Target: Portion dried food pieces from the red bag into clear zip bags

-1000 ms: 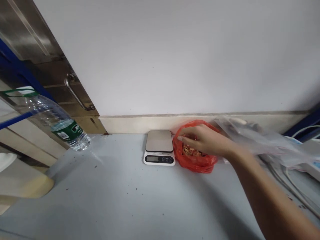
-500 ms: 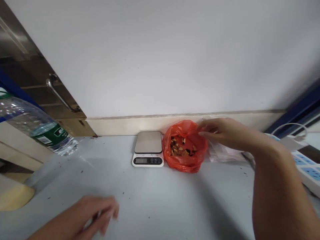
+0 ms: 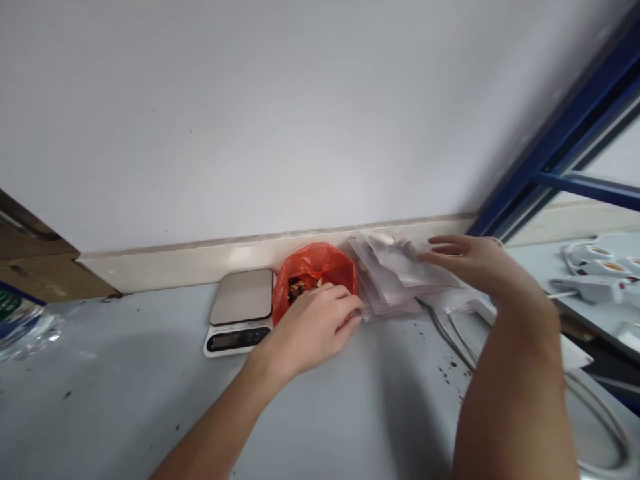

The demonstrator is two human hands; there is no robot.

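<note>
Orange plastic, crumpled into an open-mouthed bag (image 3: 315,277), sat on the grey counter (image 3: 150,400) against the wall's pale skirting, holding a small heap of dark and tan dried pieces. Just to its left, touching or nearly so, stood a small kitchen scale (image 3: 239,312); its steel platform was bare and its display too dim to read. The left hand (image 3: 313,327) rested at the bag's near rim, fingers curled in a narrow grip that appeared to pinch the plastic edge, though whether it held any of the contents could not be told. The right hand (image 3: 473,267) lay flat and wide, fingers spread, on a loose pile of clear zip pouches (image 3: 395,280) just right of the bag, pressing the top one rather than clasping it.

Judged from this layout, the work seemed to be at its start: nothing lay on the scale, no pouch stood open or filled, and the dried pieces were all inside the orange bag. Separating a pouch, portioning and weighing all appeared to remain. A clear bottle's base (image 3: 25,323) showed at the far left edge.
</note>
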